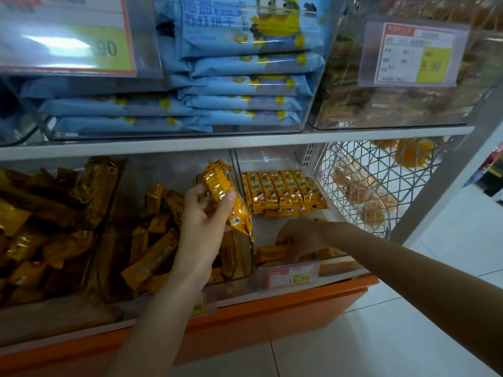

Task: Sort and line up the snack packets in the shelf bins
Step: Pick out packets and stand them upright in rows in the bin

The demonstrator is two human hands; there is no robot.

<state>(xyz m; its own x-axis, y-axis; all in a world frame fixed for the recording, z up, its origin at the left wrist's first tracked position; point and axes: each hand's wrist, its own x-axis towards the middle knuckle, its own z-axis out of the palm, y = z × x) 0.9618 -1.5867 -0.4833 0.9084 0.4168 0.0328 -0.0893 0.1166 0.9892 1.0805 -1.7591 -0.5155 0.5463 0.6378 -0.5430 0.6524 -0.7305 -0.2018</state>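
Observation:
My left hand [202, 227] holds up a few yellow snack packets [217, 183] above the divider between two clear bins on the lower shelf. The right clear bin [288, 276] has a neat row of yellow packets [283, 191] lined up at its back. Reaching into the front of that bin, my right hand [302, 238] rests on the loose yellow packets [272, 253] lying there; whether it grips one I cannot tell. The middle bin [152, 240] is full of jumbled yellow packets.
A left bin [49, 227] holds more jumbled packets. Blue packets [245, 85] are stacked in a clear bin on the shelf above. A wire basket [362, 186] with orange items stands at right. Price tags [292, 277] hang on the bin fronts. An orange base runs below.

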